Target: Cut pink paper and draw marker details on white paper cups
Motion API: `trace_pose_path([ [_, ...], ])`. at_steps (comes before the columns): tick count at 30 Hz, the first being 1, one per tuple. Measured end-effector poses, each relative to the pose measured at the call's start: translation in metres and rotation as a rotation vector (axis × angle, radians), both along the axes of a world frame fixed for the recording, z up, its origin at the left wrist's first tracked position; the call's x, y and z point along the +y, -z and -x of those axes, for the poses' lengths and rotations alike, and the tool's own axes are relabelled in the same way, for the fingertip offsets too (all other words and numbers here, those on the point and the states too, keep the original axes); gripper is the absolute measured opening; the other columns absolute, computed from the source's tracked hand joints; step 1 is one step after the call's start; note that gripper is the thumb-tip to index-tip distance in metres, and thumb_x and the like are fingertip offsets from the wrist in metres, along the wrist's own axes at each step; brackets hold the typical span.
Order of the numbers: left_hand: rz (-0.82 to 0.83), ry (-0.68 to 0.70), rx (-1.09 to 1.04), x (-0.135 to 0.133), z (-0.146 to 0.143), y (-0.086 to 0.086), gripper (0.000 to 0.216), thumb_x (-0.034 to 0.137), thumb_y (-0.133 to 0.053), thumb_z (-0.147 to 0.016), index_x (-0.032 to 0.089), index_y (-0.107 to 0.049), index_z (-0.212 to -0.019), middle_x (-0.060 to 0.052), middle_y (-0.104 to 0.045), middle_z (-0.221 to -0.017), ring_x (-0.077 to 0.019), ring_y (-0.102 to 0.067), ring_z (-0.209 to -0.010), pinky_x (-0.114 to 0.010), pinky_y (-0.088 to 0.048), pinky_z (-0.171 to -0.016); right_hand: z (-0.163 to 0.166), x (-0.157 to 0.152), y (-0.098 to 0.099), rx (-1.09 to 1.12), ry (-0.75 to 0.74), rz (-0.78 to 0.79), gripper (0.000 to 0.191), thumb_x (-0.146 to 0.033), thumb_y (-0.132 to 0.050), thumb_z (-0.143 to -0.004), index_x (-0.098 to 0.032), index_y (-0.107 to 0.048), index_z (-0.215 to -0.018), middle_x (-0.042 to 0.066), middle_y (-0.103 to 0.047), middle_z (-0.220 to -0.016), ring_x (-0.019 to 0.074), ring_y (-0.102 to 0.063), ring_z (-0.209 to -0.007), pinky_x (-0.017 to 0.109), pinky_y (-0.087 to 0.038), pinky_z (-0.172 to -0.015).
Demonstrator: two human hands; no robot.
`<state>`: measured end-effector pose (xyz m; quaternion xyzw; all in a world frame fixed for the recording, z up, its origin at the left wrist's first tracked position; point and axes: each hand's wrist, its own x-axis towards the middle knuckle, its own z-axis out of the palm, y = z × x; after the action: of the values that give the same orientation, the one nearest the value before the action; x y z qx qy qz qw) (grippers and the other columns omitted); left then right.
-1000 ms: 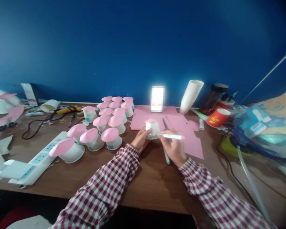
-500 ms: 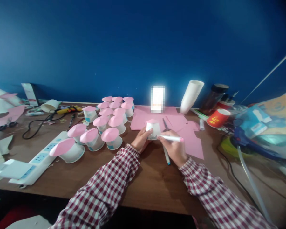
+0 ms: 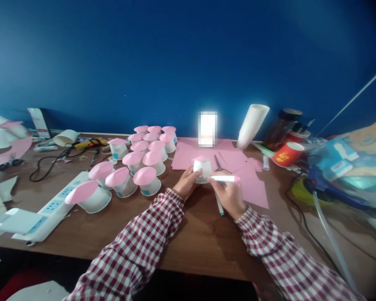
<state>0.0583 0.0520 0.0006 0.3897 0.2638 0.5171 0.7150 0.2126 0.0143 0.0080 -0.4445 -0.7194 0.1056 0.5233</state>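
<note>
Near the middle of the surface, well back from its front edge, I hold a white paper cup upside down, with a pink paper cone on top. My left hand grips the cup, thumb across its near side. My right hand has its fingers closed around a white marker with a pink end; its tip is at the cup's right side, low near the rim, though I cannot tell whether it touches. Partly under that hand lies a second pen with a blue end. Behind the cup, pink paper spreads toward the back edge, where a bright, blurred-out rectangle stands. To the left, upturned cups with pink tops are grouped from the back edge forward, and a white power strip slants toward the front-left corner. Toward the back-right corner are a stack of white cups, a red cup and a dark jar. Past the back edge rises a blue wall.
</note>
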Motion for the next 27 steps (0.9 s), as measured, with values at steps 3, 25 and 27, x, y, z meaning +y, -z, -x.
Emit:
trace_pose_path([
  [3,0.002,-0.003,-0.007,0.0003,0.0001,0.0000,0.037,0.035,-0.078,-0.074,0.010,-0.068,-0.100,-0.009,-0.072,-0.087,-0.0186,-0.067,-0.079,-0.028,-0.050,-0.073,-0.0003,-0.0017,-0.0013,0.028,0.017,0.007,0.023,-0.043,-0.066,-0.090,-0.020,-0.069,-0.088,0.006,-0.072,-0.084,0.0221,-0.069,-0.078,0.036,-0.056,-0.073],
  [25,0.032,0.009,-0.082,-0.0004,0.0026,-0.0011,0.050,0.039,-0.075,-0.081,0.010,-0.064,-0.120,-0.014,-0.073,-0.103,-0.0249,-0.069,-0.100,-0.036,-0.054,-0.093,0.0060,-0.0079,-0.0031,0.222,0.040,0.152,0.020,-0.040,-0.056,-0.094,-0.021,-0.058,-0.089,0.003,-0.064,-0.078,0.0150,-0.061,-0.064,0.025,-0.049,-0.053],
  [27,0.029,0.010,-0.086,-0.0004,0.0028,-0.0012,0.051,0.040,-0.075,-0.080,0.010,-0.064,-0.120,-0.013,-0.073,-0.102,-0.0246,-0.069,-0.099,-0.036,-0.054,-0.092,0.0056,-0.0075,-0.0025,0.184,0.025,0.129,0.019,-0.039,-0.056,-0.094,-0.021,-0.058,-0.088,0.003,-0.064,-0.078,0.0147,-0.060,-0.063,0.025,-0.049,-0.053],
])
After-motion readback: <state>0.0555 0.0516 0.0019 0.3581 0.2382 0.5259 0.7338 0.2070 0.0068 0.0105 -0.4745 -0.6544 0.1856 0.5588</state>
